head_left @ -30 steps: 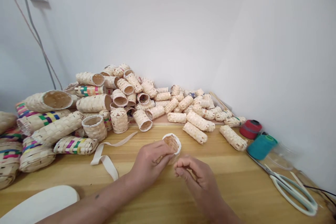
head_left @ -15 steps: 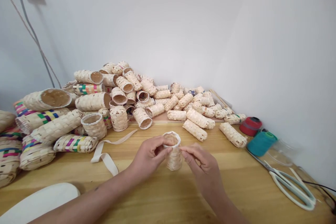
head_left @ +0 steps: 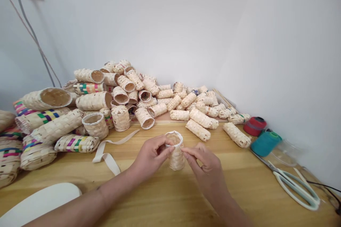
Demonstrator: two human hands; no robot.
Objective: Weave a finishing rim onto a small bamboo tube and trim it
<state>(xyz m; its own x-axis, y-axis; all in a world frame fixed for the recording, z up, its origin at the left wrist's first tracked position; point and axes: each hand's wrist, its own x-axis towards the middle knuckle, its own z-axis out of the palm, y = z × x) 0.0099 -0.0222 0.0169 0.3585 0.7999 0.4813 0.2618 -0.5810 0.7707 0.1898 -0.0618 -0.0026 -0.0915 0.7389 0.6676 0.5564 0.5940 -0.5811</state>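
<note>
A small woven cylinder (head_left: 177,159) with a white-edged open top stands upright at the front middle. My left hand (head_left: 156,152) grips its rim from the left, thumb outside and index finger over the edge. At the cylinder's right side, just below the rim, my right hand (head_left: 204,159) has thumb and index finger pinched together; whatever lies between those fingertips is too small to make out.
Woven cylinders (head_left: 93,101) are piled along the wall. A pale ribbon (head_left: 110,161) curls left of my hands; a white rounded object (head_left: 45,204) lies front left. Scissors (head_left: 295,188), a teal spool (head_left: 265,143) and a red spool (head_left: 254,126) are on the right.
</note>
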